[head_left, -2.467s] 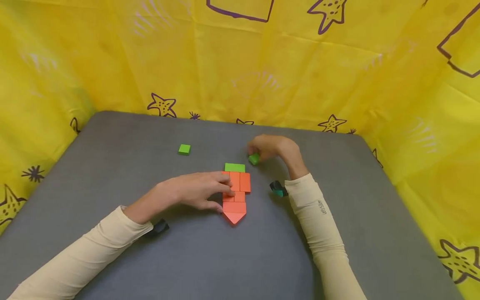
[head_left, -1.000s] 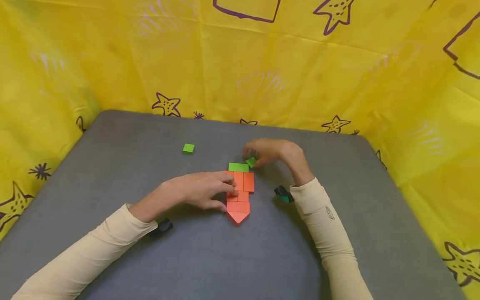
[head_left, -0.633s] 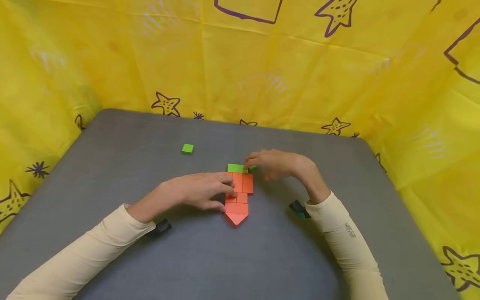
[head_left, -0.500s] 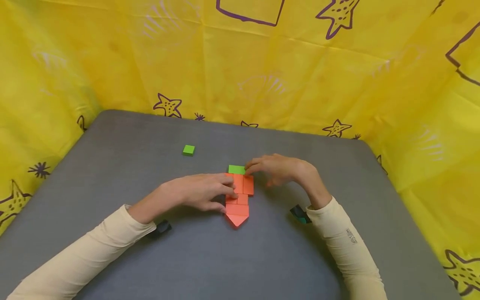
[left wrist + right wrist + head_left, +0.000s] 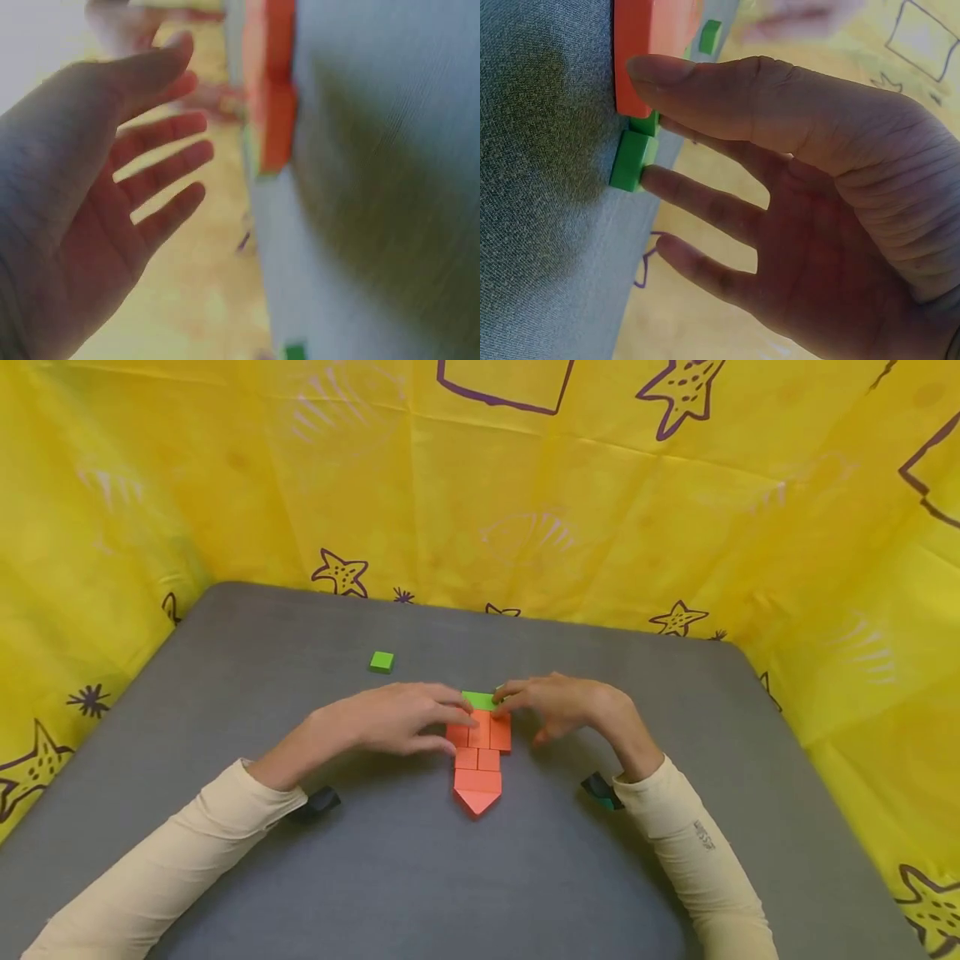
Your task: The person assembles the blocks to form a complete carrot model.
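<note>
Orange blocks [image 5: 479, 760] lie flat and joined on the grey table, ending in a triangular block [image 5: 477, 801] toward me. A long green block [image 5: 477, 700] caps their far end. In the right wrist view, a small green block [image 5: 632, 160] lies beside that end; in the head view, fingers mostly cover it. My right hand [image 5: 566, 703] has a fingertip at this small block, fingers extended, thumb near the orange side. My left hand [image 5: 386, 718] hovers over the left orange blocks with fingers spread loosely, holding nothing; in the left wrist view its fingers are apart from the blocks.
A separate green block [image 5: 382, 662] lies on the table [image 5: 465, 885], back left of the arrangement. Yellow cloth [image 5: 480, 485] with purple drawings hangs behind and along both sides. A dark strap piece shows beneath each wrist.
My right hand brought the small green block to the right of the long green one and released its pinch. My left hand has lifted slightly and moved toward the far end.
</note>
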`<state>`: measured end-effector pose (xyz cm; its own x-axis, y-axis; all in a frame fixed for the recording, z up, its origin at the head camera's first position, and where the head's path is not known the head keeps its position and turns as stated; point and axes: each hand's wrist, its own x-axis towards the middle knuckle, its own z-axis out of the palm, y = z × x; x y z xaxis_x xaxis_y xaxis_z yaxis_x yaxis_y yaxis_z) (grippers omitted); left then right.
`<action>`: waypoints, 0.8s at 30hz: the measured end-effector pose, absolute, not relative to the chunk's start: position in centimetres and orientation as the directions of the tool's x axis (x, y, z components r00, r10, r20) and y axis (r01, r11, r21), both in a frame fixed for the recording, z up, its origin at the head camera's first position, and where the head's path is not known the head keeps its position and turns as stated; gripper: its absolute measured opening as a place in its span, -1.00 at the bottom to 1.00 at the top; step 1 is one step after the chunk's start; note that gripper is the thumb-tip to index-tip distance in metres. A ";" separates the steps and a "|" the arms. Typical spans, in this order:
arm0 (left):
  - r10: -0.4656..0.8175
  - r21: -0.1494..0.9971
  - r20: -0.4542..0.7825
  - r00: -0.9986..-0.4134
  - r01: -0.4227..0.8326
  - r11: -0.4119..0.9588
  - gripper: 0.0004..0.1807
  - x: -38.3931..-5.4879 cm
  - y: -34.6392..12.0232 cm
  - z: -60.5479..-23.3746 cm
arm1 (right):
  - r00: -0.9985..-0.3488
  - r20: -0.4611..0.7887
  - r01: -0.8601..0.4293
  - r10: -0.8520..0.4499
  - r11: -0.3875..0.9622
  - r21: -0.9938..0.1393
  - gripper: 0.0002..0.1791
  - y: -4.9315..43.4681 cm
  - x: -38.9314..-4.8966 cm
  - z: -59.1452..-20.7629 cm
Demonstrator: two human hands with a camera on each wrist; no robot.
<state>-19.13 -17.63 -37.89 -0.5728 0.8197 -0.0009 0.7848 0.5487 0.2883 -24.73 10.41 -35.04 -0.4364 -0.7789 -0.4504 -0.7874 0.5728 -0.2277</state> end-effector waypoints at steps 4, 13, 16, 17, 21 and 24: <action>0.731 0.263 0.067 -0.679 0.719 0.643 -0.60 -22.1 -21.4 -37.0 | -0.438 -0.449 -0.784 -0.779 0.575 -0.232 -0.25 10.5 -24.6 -35.1; 0.673 0.267 -0.027 -0.739 0.644 0.717 -0.48 -26.2 -27.2 -38.9 | -0.434 -0.445 -0.797 -0.783 0.565 -0.216 -0.27 10.7 -24.5 -34.6; 0.619 0.271 0.024 -0.785 0.601 0.752 -0.61 -26.4 -27.0 -39.7 | -0.433 -0.440 -0.798 -0.787 0.561 -0.219 -0.26 10.8 -24.5 -34.6; 0.598 0.278 0.041 -0.800 0.584 0.763 -0.66 -26.3 -26.7 -39.8 | -0.433 -0.440 -0.797 -0.786 0.562 -0.220 -0.26 10.8 -24.5 -34.6; 0.532 0.299 0.040 -0.846 0.518 0.801 -0.74 -26.0 -24.7 -40.1 | -0.430 -0.437 -0.797 -0.790 0.560 -0.228 -0.26 10.9 -24.6 -34.7; 0.548 0.313 0.034 -0.836 0.530 0.788 -0.72 -25.7 -22.4 -39.9 | -0.423 -0.439 -0.799 -0.793 0.555 -0.233 -0.26 10.8 -24.6 -34.8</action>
